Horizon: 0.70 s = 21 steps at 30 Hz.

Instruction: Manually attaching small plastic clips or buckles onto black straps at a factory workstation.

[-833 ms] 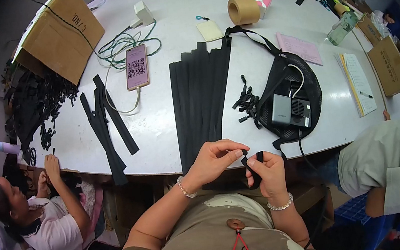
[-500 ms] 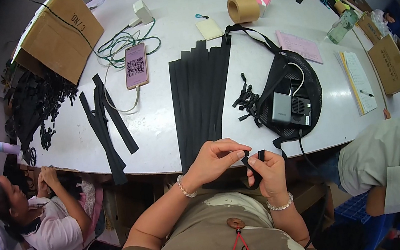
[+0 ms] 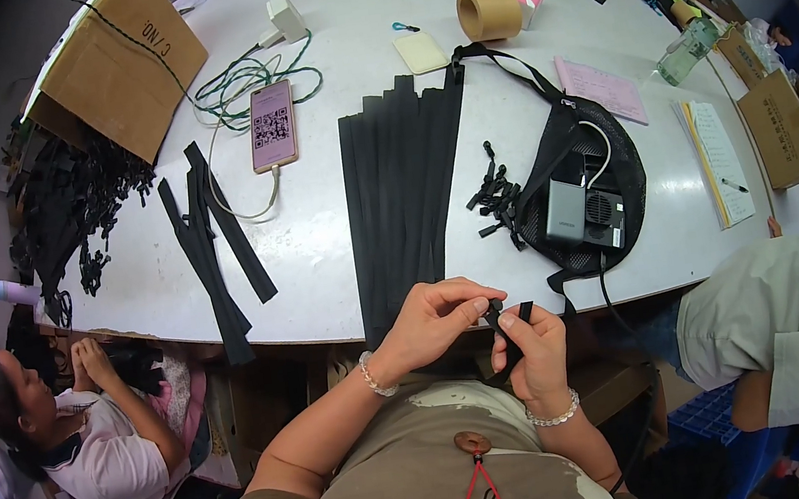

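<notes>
The landmark is the fan of long, flat, black fabric strips [image 3: 402, 189] lying on the glossy white tabletop [image 3: 315, 261], lengthwise away from the person. The narrow black fabric strip [image 3: 504, 329] in the person's hands is beyond the fan's near end, toward the body and off to its right, roughly over the table's front edge.

Its short visible length runs nearly parallel to the fan, leaning slightly, with the far end at the left fingertips and the near part disappearing into the right fist. A flat black tab [image 3: 527, 310] pokes up beside the right thumb; whether it belongs to the same strip cannot be told.

Both hands are at the strip, so neither is nearer, though the right covers more of it. The left hand [image 3: 438, 323], seen against the fan's near end, pinches the strip's far end between thumb and index finger; a dark lump there is too small to identify. The right hand [image 3: 533, 345], farther right of the fan, is curled closed around the strip, thumb on top.

Right of the fan, beyond the hands, is a loose cluster of small, black, stick-like pieces [image 3: 492, 199], just beside a black mesh bag [image 3: 624, 154]. Left of the fan lie several loose, crossing black fabric strips [image 3: 211, 274].
</notes>
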Motion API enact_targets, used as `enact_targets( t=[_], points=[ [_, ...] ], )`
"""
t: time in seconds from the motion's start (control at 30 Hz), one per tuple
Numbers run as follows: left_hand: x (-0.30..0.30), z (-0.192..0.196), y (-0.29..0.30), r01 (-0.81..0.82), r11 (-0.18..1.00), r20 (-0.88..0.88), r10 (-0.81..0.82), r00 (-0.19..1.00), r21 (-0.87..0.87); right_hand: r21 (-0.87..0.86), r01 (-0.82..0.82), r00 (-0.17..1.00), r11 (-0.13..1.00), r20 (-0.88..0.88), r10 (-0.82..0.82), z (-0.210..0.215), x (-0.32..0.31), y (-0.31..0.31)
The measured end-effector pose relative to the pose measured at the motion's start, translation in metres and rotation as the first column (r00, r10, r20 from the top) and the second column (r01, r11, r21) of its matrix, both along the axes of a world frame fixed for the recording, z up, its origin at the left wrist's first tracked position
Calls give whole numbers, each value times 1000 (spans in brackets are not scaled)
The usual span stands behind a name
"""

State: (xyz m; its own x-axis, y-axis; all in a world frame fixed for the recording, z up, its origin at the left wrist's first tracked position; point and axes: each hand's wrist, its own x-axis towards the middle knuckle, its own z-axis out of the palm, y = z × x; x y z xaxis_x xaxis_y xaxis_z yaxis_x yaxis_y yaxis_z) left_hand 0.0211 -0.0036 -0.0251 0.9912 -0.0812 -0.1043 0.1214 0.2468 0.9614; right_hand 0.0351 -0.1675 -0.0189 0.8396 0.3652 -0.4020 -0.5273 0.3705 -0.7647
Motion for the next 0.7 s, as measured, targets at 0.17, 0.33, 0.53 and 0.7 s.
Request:
enact_targets(
  t=[0.17,0.33,0.53,0.7],
  points=[
    [-1,2,1,-7,999,26,5,1000,53,-11,7,1000,1000,9,-7,3,-2,0],
    [0,4,1,-28,994,106,17,994,109,0,3,1000,1000,15,-3,3,-2,0],
    [-2,2,1,-21,994,102,10,995,107,12,2,1000,1000,-17,-2,2,-3,2],
    [-3,1,4,-15,990,94,1,996,140,-26,10,1000,1000,20,-9,3,-5,4]
  ],
)
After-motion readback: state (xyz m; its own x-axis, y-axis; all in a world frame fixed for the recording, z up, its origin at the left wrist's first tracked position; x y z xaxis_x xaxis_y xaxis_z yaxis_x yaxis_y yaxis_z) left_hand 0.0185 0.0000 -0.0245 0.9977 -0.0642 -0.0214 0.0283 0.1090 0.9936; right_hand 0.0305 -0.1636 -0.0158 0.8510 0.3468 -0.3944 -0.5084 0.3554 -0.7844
